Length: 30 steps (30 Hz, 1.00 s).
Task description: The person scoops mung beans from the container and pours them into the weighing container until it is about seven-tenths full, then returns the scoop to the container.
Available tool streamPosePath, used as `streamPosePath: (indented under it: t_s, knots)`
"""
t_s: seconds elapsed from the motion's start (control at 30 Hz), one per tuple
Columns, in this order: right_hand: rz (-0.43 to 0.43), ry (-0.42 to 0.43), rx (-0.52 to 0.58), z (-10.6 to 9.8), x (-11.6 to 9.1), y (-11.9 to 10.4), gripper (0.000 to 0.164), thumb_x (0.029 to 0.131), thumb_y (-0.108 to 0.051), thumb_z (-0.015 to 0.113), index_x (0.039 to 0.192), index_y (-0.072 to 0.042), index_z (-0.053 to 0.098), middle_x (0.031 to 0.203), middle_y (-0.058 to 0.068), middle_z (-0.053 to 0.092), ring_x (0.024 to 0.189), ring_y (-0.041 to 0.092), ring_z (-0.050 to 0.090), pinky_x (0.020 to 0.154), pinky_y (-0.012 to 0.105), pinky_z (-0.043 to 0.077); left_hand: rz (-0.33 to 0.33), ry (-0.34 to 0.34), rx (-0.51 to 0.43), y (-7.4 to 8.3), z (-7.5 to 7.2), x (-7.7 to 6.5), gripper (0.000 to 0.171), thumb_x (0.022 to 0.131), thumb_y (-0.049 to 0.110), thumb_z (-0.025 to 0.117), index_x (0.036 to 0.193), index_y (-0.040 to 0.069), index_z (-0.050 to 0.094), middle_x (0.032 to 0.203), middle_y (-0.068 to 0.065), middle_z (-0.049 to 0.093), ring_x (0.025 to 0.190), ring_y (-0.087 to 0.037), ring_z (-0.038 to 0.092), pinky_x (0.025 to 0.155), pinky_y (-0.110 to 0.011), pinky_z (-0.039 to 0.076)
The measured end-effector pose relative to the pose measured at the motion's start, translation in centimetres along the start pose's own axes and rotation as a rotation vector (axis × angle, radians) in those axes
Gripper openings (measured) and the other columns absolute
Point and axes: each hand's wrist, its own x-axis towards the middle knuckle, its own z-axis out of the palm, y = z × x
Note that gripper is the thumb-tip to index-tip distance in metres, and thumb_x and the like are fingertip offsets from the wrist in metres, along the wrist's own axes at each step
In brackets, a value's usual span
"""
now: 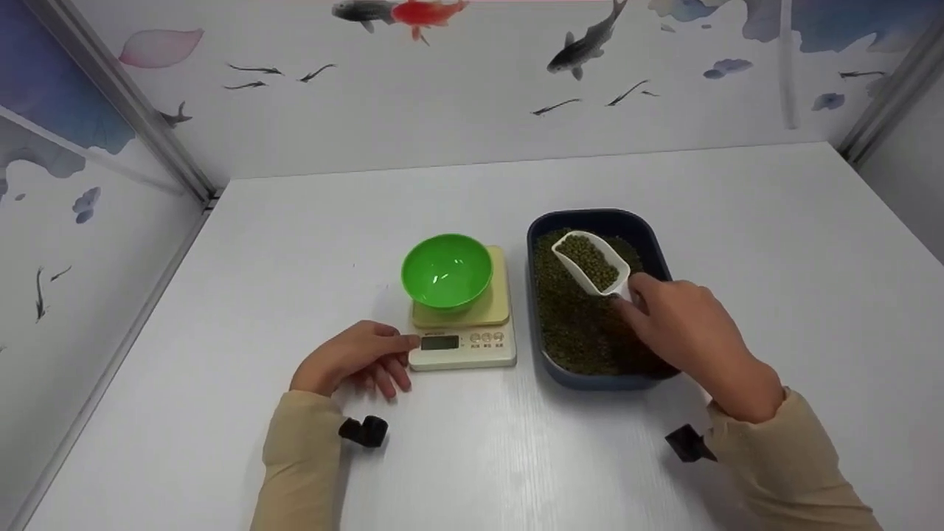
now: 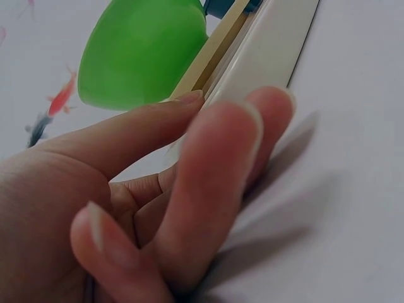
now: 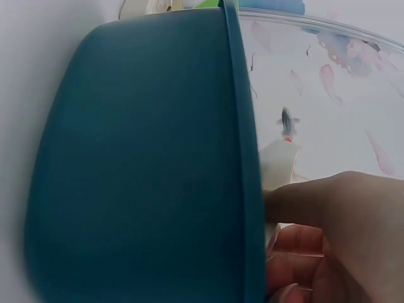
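Note:
My right hand [image 1: 682,324] grips the handle of a white scoop [image 1: 620,276], which is heaped with small green beans [image 1: 586,258]. The scoop is over a dark blue rectangular tub [image 1: 601,219] with many more green beans [image 1: 571,332] inside. In the right wrist view, the tub's wall [image 3: 139,158] hides most of the scoop. My left hand [image 1: 358,354] lies beside a kitchen scale [image 1: 461,359], one fingertip at its left edge near the display and the other fingers loosely bent. A green bowl [image 1: 446,273], with no beans in it, sits on the scale's yellowish platform [image 1: 498,295].
The tub stands close to the scale's right side on a white table [image 1: 472,457]. Behind the table rises a white wall panel [image 1: 457,110] printed with fish, and another panel [image 1: 74,280] borders the left side. Black wrist mounts [image 1: 365,431] stick out at both sleeves.

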Motion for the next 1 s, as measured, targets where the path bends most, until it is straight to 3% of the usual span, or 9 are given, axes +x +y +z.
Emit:
streamPosePath:
  t_s: [0.2,0.37,0.7,1.0]
  knots:
    - [-0.013,0.028,-0.008,-0.8,-0.1,0.0,0.025,0.089,-0.026,0.053,0.070,-0.012,0.043,0.050,-0.002,0.033,0.043,0.014,0.031,0.045,0.029,0.025,0.031,-0.008,-0.010,0.4,0.1,0.4,0.052,0.077,0.051,0.061,0.088,0.001,0.058,0.075,-0.018,0.066,0.058,-0.028,0.064,0.039,-0.023,0.037]
    - [-0.048,0.029,-0.006,-0.7,0.3,-0.7,0.027,0.090,-0.026,0.053,0.069,-0.013,0.042,0.049,-0.003,0.031,0.043,0.013,0.029,0.045,0.029,0.024,0.013,0.005,-0.026,0.2,0.2,0.3,0.053,0.079,0.053,0.058,0.086,0.001,0.059,0.073,-0.018,0.066,0.053,-0.025,0.063,0.040,-0.024,0.041]
    - [-0.135,0.076,-0.027,-0.5,1.9,-3.2,0.032,0.088,-0.028,0.057,0.063,-0.014,0.041,0.048,-0.004,0.028,0.042,0.011,0.028,0.043,0.027,0.023,0.007,0.029,-0.049,0.1,0.5,0.4,0.054,0.078,0.055,0.057,0.080,0.001,0.060,0.071,-0.018,0.066,0.050,-0.022,0.062,0.038,-0.023,0.038]
    - [-0.156,0.055,0.005,-0.1,4.2,-6.5,0.033,0.089,-0.032,0.055,0.064,-0.015,0.042,0.050,-0.004,0.029,0.043,0.012,0.028,0.043,0.027,0.024,0.003,0.033,-0.069,-0.1,0.3,0.2,0.054,0.078,0.055,0.057,0.077,0.002,0.060,0.071,-0.018,0.066,0.049,-0.021,0.062,0.037,-0.023,0.038]
